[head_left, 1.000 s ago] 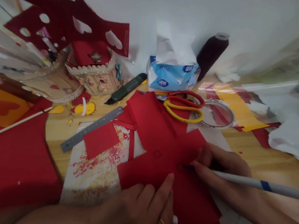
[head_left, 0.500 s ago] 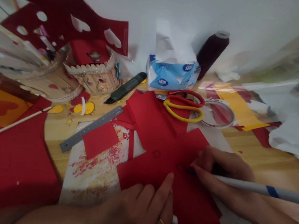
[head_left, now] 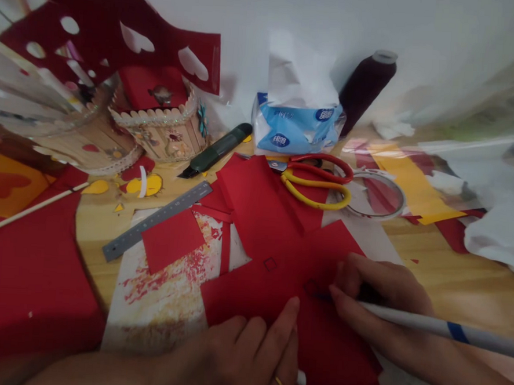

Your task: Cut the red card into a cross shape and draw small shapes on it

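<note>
White pen [head_left: 410,320] over red paper [head_left: 237,290]

**Red leads, yellow and blue follow**

The paper [head_left: 284,282] is red with dark outlines; the marker [head_left: 410,319], pale grey with a blue band. The scissors [head_left: 289,177] have red and yellow handles. The white backing sheet [head_left: 163,303] is speckled red and gold.

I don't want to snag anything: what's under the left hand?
Under the left hand is red paper, visible around it. A white tip pokes out on the hand's right side. The rest of that white item, and whatever lies beneath the palm, are covered.
</note>
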Demonstrator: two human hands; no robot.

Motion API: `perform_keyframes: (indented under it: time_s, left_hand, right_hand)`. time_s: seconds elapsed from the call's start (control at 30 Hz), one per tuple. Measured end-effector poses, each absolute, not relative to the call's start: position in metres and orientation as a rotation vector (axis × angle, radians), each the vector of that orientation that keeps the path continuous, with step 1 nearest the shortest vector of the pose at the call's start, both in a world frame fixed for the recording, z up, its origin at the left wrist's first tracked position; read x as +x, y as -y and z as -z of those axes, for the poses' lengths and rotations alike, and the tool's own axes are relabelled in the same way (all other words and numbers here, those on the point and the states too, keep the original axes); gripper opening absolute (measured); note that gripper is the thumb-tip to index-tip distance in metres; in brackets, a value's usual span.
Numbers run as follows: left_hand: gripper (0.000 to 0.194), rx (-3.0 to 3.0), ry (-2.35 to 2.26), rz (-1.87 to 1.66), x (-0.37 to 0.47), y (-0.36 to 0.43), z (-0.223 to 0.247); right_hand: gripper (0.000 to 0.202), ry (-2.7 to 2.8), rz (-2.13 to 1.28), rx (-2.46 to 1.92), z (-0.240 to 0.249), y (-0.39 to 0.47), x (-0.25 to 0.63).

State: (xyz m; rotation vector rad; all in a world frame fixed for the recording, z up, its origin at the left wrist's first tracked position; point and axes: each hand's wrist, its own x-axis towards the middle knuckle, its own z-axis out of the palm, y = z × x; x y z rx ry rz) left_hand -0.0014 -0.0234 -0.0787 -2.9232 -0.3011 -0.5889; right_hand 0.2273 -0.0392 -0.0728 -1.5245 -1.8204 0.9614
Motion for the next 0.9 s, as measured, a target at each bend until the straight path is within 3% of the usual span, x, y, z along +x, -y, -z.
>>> perform_keyframes:
  time_s: [0.37,0.6,0.7,0.9]
  left_hand:
    - [0.030,-2.931,0.260,0.529,-0.004,0.022,0.076]
    - [0.037,-2.879,0.261,0.541,-0.004,0.024,0.078]
    - [0.038,-2.852,0.299,0.621,-0.003,0.026,0.082]
    - [0.038,-2.884,0.288,0.528,-0.006,0.024,0.077]
  right_hand:
    - [0.029,1.655,-0.851,-1.541,0.072,0.037,0.228]
    - [0.046,1.276,-0.970,-1.580,0.066,0.022,0.228]
    - [0.044,1.171,-0.906,-1.571,0.063,0.019,0.231]
    - [0.038,1.447,-0.891,-1.532,0.042,0.008,0.223]
